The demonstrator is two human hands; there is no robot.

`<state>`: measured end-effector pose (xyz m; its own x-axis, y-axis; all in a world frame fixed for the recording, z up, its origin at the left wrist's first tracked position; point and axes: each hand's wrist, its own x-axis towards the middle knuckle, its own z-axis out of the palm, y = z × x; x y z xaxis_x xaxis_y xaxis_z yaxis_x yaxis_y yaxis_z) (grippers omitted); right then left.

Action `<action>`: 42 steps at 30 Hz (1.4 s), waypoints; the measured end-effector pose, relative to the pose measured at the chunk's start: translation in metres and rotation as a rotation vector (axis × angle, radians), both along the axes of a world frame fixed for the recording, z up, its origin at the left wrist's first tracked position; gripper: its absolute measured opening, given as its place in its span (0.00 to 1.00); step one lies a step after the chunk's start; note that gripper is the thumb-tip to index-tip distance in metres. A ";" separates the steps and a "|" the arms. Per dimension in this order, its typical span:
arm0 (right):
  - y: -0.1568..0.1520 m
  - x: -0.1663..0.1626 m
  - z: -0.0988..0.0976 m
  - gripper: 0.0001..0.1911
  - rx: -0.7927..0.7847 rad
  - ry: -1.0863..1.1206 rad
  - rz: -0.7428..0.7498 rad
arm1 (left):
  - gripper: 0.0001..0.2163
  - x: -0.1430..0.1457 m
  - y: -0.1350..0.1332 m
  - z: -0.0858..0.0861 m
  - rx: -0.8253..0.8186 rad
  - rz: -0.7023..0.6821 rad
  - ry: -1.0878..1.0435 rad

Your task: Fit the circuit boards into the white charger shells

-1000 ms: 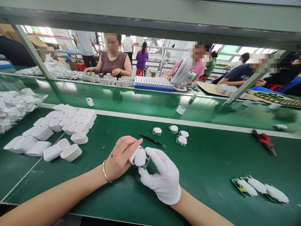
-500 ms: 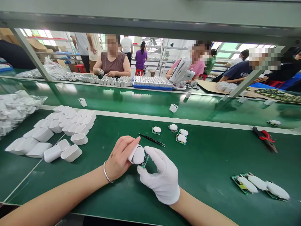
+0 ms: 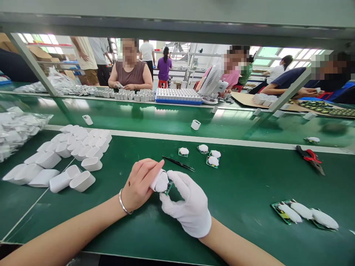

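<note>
My bare left hand (image 3: 140,183) and my white-gloved right hand (image 3: 188,205) meet just above the green table (image 3: 249,192). Together they pinch one small green circuit board with a white wrapped part (image 3: 163,183) on it. The left fingers curl over its white top. The right thumb and forefinger grip its green edge. A silver bangle sits on my left wrist. Black tweezers (image 3: 179,163) lie just beyond the hands.
Several open white plastic shells (image 3: 80,147) lie at the left, with a bag of more (image 3: 16,129) beyond. Wrapped boards (image 3: 206,154) sit ahead, others (image 3: 305,212) at the right. Red-handled cutters (image 3: 310,158) lie far right. Single shells (image 3: 195,124) ride the belt. People work opposite.
My hands keep the same grip and have barely shifted. The single shells on the belt have moved left. People in the background have shifted.
</note>
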<state>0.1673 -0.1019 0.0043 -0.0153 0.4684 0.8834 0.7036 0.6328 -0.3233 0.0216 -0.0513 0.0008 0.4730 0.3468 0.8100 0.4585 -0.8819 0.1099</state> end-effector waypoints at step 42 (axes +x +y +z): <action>0.006 0.001 0.009 0.13 -0.989 0.803 0.704 | 0.28 0.012 -0.015 -0.004 -0.063 0.091 0.224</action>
